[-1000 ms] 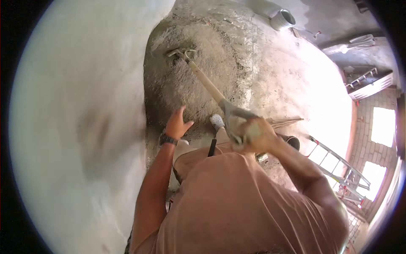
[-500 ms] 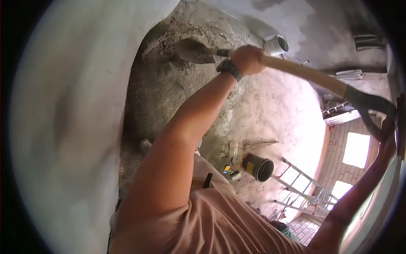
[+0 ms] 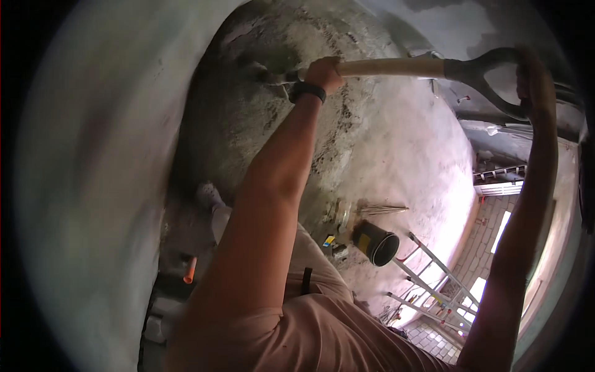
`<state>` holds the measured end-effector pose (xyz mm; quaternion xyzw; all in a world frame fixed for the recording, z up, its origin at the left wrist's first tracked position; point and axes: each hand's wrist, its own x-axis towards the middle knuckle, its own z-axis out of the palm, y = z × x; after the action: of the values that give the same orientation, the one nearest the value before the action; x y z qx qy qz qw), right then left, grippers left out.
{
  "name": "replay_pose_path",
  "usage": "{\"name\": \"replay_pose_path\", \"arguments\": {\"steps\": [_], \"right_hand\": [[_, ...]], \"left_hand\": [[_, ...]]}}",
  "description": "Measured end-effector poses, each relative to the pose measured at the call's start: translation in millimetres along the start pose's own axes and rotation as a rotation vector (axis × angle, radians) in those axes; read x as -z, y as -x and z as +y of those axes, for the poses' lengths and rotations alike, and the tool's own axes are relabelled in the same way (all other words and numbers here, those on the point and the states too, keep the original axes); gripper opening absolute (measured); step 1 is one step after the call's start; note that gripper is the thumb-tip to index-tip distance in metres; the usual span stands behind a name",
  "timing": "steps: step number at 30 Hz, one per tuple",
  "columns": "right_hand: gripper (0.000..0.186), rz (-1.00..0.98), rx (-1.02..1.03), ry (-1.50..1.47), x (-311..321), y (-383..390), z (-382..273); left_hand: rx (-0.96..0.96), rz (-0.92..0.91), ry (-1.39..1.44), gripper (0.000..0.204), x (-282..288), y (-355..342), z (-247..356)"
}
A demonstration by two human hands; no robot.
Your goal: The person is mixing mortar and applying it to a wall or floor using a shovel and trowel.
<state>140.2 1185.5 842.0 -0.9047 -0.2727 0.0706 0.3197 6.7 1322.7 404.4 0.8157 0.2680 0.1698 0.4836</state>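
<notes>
Both my hands hold a shovel point(image 3: 390, 67) with a pale wooden shaft and a dark D-shaped grip. My left hand point(image 3: 325, 74), with a dark band on its wrist, is wrapped round the lower shaft just above the socket. My right hand point(image 3: 530, 80) closes round the cross-bar of the D-grip at the far right. The shaft lies nearly level across the upper picture. The blade points left, over the rough grey floor point(image 3: 248, 124); it is dim and blurred, so I cannot tell whether it touches the floor or carries anything.
A pale wall point(image 3: 105, 167) runs close along my left. To the right on the floor stand a dark bucket point(image 3: 376, 243) and an aluminium ladder point(image 3: 434, 285). Near my shoe point(image 3: 209, 194) lies an orange pipe piece point(image 3: 190, 270). Thin rods point(image 3: 381, 209) lie beyond the bucket.
The shovel's D-grip and my right hand have swung toward the far side, bringing the shaft from slanted to nearly level. My left hand has shifted left with the shaft. The orange pipe has come into view.
</notes>
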Motion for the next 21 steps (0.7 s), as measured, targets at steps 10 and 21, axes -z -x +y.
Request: {"name": "replay_pose_path", "arguments": {"steps": [10,21], "right_hand": [[0.036,-0.203,0.215,0.179,-111,79,1],[0.029,-0.341,0.398,0.107,-19,227,115]], "left_hand": [[0.159,0.078,-0.035,0.027,-13,121,-86],[0.125,0.208,-0.021,0.011,-63,257,-34]]}}
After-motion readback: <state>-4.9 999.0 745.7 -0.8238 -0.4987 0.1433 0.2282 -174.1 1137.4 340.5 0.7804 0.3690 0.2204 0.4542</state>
